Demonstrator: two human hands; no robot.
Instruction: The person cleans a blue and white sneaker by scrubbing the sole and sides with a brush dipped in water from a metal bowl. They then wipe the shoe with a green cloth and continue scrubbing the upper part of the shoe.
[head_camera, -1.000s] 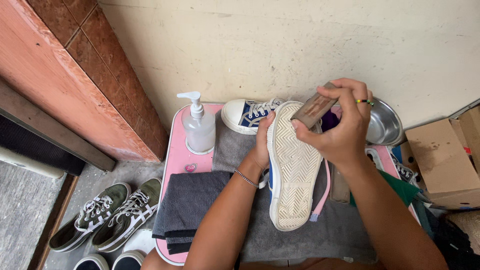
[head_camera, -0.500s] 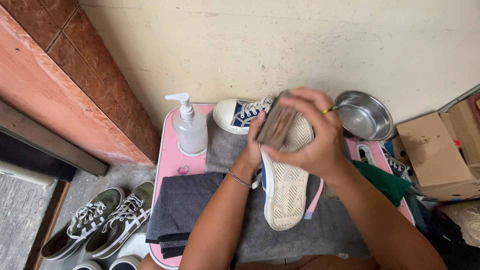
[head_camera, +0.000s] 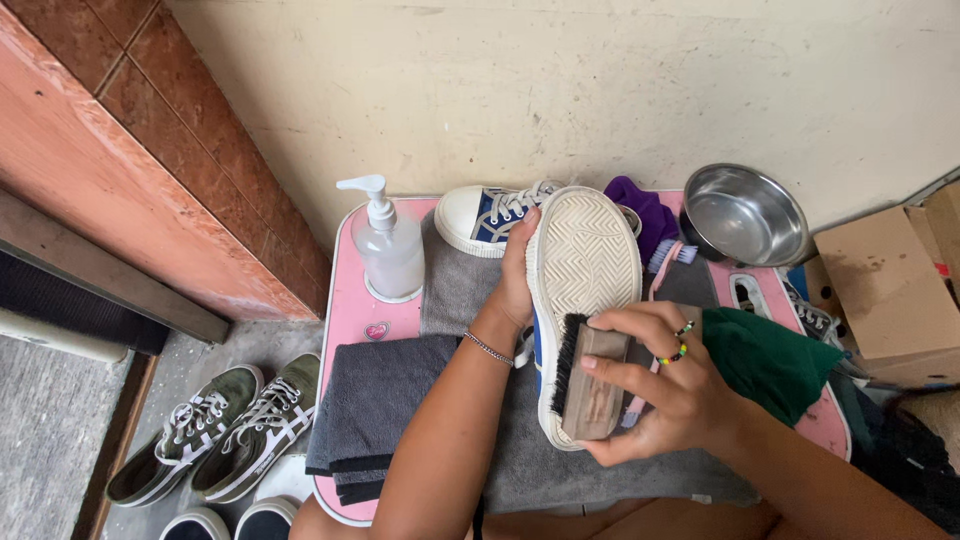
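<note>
Head view: brush (head_camera: 588, 385) on sole edge (head_camera: 545, 400)

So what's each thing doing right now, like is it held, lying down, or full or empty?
Blue sneaker: sole up, held by left hand.
Brush: bristles against the sole, gripped by right hand.
Other blue sneaker: upright, laced, on the pink table.
Pump bottle: standing, nearly full.
Metal bowl: upright, looks empty.
Dark grey towel: folded.
Green sneakers: paired on the floor.
</note>
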